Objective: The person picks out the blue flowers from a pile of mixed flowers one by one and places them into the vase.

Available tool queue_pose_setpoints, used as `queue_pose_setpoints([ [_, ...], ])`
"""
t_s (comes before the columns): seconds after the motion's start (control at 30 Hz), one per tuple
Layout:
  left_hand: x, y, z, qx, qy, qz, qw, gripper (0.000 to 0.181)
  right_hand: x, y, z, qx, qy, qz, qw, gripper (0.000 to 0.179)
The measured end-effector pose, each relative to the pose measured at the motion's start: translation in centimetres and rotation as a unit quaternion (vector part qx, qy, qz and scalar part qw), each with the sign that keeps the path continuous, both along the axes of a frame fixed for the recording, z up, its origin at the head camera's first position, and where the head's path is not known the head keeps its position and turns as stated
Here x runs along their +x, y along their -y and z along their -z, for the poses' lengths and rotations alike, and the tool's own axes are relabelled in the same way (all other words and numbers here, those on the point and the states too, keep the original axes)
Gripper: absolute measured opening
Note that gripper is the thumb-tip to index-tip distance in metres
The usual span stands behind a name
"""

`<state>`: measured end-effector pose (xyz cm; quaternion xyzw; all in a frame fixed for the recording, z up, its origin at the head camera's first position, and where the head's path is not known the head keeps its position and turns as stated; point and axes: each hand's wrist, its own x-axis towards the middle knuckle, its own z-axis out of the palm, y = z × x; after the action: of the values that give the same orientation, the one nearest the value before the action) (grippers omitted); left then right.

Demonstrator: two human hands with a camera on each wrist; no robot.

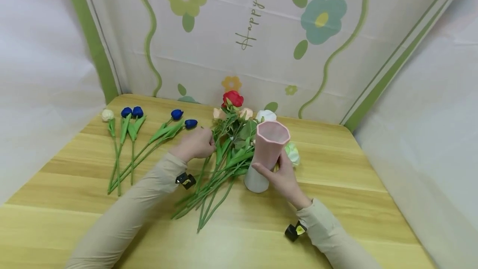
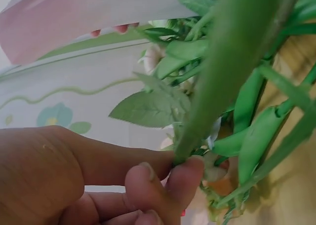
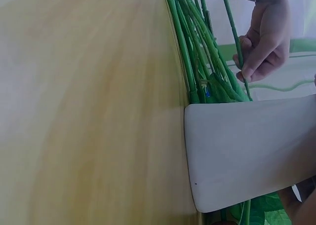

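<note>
My left hand is at the left side of a bunch of artificial flowers. Between thumb and fingertips it pinches one green flower stem, which rises off the pile in the wrist views; which bloom it carries is hidden. My right hand grips a pink-and-white vase from the right, thumb across its front. The vase's wide mouth leans right, and its white base is down by the table. Loose green stems lie left of the vase, with a red flower at the back.
On the left of the wooden table lie a cream tulip and several blue tulips with long stems. A white flower and a pale green one show behind the vase. A printed curtain hangs at the back edge.
</note>
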<state>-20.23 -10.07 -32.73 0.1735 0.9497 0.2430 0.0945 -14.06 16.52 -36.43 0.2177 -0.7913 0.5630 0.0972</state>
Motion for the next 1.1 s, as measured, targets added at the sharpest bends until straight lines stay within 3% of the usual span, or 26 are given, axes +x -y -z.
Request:
queue_pose_setpoints([
  [0.23, 0.0, -0.1, 0.9, -0.029, -0.010, -0.003, 0.9995, 0.048, 0.1, 0.3, 0.1, 0.000, -0.002, -0.003, 1.0000, 0.073],
  [0.67, -0.3, -0.8, 0.2, -0.049, 0.003, -0.002, 0.9988, 0.046, -0.1, -0.2, -0.4, 0.005, -0.012, 0.005, 0.9999, 0.070],
  [1.1, -0.3, -0.8, 1.2, -0.062, 0.013, 0.000, 0.9980, 0.045, -0.3, -0.1, 0.4, 0.002, -0.008, -0.002, 1.0000, 0.071],
])
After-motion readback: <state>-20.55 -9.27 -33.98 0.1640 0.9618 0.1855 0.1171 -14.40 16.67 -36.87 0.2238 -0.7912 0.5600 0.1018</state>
